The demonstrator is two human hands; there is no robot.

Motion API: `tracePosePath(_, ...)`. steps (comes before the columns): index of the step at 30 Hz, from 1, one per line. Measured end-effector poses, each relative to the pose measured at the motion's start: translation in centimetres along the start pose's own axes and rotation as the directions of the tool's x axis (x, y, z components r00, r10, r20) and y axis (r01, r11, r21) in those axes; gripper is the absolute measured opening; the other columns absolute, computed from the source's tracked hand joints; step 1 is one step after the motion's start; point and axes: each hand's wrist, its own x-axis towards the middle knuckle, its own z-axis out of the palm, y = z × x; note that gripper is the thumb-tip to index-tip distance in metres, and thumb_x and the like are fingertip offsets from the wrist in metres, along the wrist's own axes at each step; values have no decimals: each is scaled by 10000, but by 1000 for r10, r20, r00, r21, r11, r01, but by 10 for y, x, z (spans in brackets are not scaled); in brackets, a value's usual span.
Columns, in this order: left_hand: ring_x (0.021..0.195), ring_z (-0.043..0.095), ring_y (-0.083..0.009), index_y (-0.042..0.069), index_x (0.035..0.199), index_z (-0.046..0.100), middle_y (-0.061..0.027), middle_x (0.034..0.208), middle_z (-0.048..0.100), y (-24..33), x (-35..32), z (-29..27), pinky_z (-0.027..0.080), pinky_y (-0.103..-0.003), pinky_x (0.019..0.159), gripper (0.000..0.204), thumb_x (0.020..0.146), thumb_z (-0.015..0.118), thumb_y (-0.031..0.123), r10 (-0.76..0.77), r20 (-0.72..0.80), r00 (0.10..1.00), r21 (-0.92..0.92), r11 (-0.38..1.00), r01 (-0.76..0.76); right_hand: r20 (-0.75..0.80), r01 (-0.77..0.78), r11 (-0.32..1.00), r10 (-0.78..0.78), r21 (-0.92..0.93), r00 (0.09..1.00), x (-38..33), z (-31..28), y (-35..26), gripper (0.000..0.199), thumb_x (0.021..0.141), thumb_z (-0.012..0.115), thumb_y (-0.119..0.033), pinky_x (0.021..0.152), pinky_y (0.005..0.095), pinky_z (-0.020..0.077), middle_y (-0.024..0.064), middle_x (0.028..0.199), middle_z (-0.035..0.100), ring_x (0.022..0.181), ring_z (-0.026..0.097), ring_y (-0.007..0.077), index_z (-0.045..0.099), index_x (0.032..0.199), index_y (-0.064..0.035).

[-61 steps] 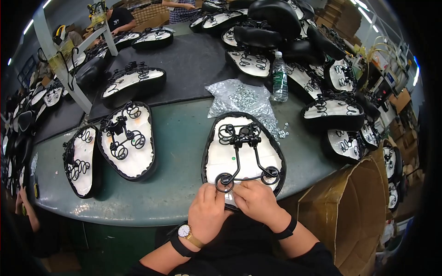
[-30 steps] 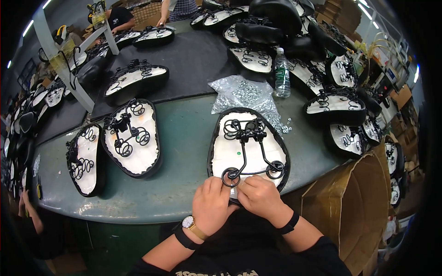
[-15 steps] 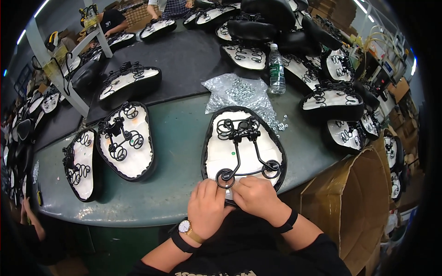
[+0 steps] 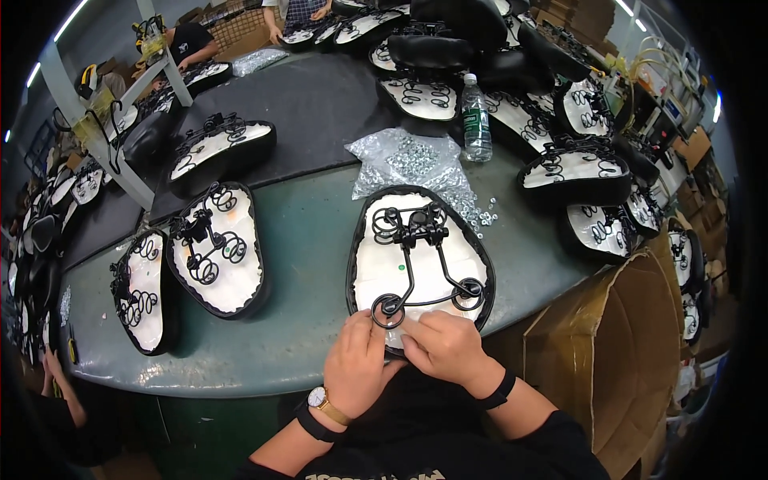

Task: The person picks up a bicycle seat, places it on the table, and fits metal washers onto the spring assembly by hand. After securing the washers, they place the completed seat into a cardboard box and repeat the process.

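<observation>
A bicycle saddle (image 4: 424, 280) lies upside down before me, its white underside up with a black wire frame and coil springs. My left hand (image 4: 356, 352) is closed, its fingertips at the near-left coil spring (image 4: 388, 312) and touching it. My right hand (image 4: 444, 344) is closed too, thumb and fingers pressed together just right of that spring, over the saddle's near end. What lies between its fingertips is hidden. Beyond the saddle lies a clear plastic bag (image 4: 408, 160) of small metal nuts, with loose nuts (image 4: 486, 216) spilled at its right.
More upturned saddles stand at left (image 4: 220, 248) and are piled at right (image 4: 576, 172). A water bottle (image 4: 476, 120) stands behind the nuts. An open cardboard box (image 4: 600, 360) is against the green table's (image 4: 304, 352) right edge. Other people work at the far side and far left.
My hands stay at the same coil spring, with small finger shifts; the right fingers have drawn slightly away from it. The whole view has shifted slightly. A far worker's hands have moved.
</observation>
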Motion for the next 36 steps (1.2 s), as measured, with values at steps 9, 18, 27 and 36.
tracePosePath(9, 1309, 579, -397, 22, 1445, 554, -208, 1378, 579, -6, -7, -5, 532, -446, 1024, 792, 742, 887, 168, -38, 44, 998, 14, 999, 38, -215, 80, 982, -42, 171, 976, -4, -12, 10, 206, 820, 716, -62, 544, 359, 480, 37, 677, 564, 623, 607, 229, 791, 1011, -76)
tracePosePath(18, 1245, 645, -331, 57, 1243, 713, -140, 1272, 672, -56, -22, -54, 551, -424, 1002, 396, 861, 795, 125, 66, -103, 992, -131, 988, -79, 213, -732, 446, 760, 516, 613, -61, -48, 94, 639, 958, 727, -167, 548, 263, 518, 127, 1148, 638, 724, 637, 160, 472, 1529, -35)
tracePosePath(27, 1086, 612, -339, 59, 1177, 718, -131, 1184, 639, -145, -42, -74, 493, -467, 958, 468, 779, 882, 242, -289, -270, 919, 151, 929, 337, 417, -562, -38, 711, 826, 566, -58, -17, 55, 689, 882, 553, -7, 474, 365, 632, 177, 1221, 653, 710, 707, 290, 332, 1534, -45)
tracePosePath(36, 947, 596, -357, 84, 969, 694, -112, 974, 598, -145, -32, -49, 452, -476, 818, 259, 741, 810, 43, -215, -285, 934, 186, 944, 274, 3, -150, 93, 841, 984, 541, -81, -98, 42, 550, 867, 549, -299, 401, 308, 523, 105, 1064, 714, 678, 705, 211, 581, 1338, -16)
